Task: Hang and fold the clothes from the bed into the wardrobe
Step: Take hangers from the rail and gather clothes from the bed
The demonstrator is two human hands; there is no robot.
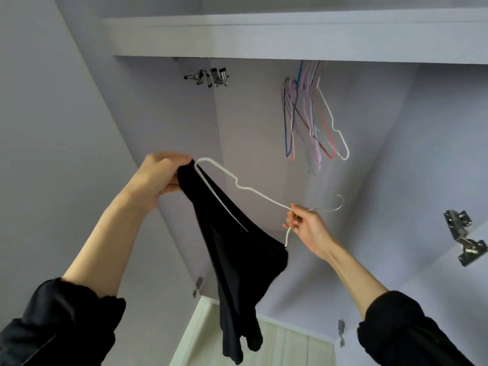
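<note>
Both hands are raised inside the open pale lilac wardrobe (pixel 264 107). The left hand (pixel 161 175) grips one shoulder end of a white coated-wire clothes hanger (pixel 253 192), with the bunched top edge of a black fabric garment (pixel 232 249) clenched in the same grasp. The right hand (pixel 307 228) pinches the hanger at its neck, just below the bare metal hook (pixel 333 204), fingers curled round the wire. The hanger lies tilted, hook end to the right and lower than the end in the left hand. The garment is draped over the hanger's lower bar and hangs down between the two forearms, its loose end trailing toward a pale wood-grain lower panel (pixel 287 342). Both arms wear black sleeves pushed back from the wrists.

Under the wardrobe's top shelf (pixel 264 38), a cluster of empty thin hangers in blue, pink, red and white (pixel 311 120) hangs to the right, well apart from the held hanger. A group of metal clip hangers (pixel 208 77) hangs to the left. A metal door hinge (pixel 463 237) shows at the right edge.
</note>
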